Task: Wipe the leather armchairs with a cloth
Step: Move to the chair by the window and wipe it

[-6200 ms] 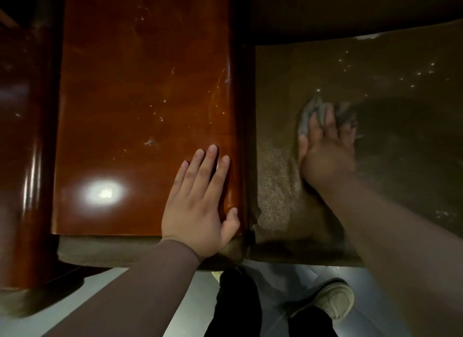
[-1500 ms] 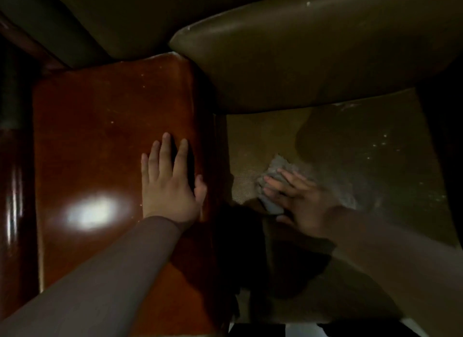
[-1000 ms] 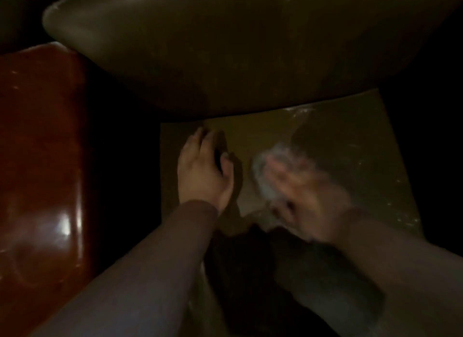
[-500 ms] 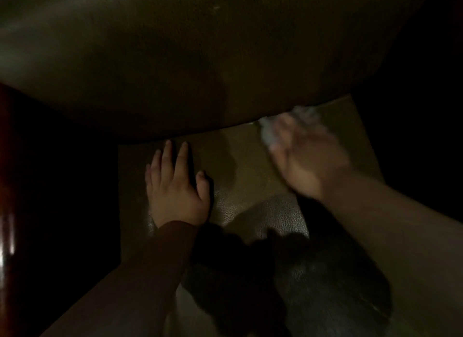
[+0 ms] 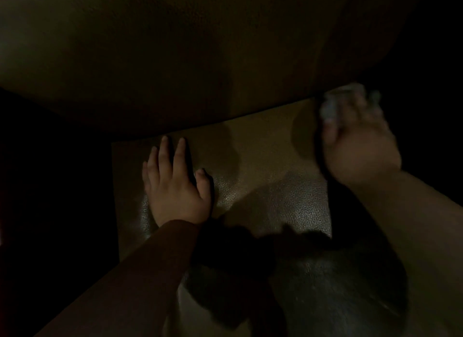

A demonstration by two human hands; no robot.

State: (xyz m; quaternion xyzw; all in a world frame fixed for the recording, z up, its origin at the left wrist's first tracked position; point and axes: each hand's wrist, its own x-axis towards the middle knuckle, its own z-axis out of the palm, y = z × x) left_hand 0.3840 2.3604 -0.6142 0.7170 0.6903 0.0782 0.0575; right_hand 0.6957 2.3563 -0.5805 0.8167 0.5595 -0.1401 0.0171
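Note:
The olive-brown leather seat cushion [image 5: 270,176] of the armchair fills the middle of the dim view, with the bulging backrest [image 5: 200,50] above it. My left hand [image 5: 175,183] lies flat on the left part of the seat, fingers straight and pointing toward the backrest. My right hand [image 5: 358,146], blurred by motion, is at the seat's far right corner where it meets the backrest. A pale grey cloth [image 5: 333,106] shows past its fingertips; the blur hides how the fingers lie on it.
Everything left of the seat and at the far right is in deep shadow. My own shadow darkens the front of the cushion [image 5: 250,261]. The backrest overhangs the back edge of the seat.
My right hand has swept the cloth to the right along the seat's back edge into the far corner. My left hand has stayed flat on the seat. The view has come closer to the chair.

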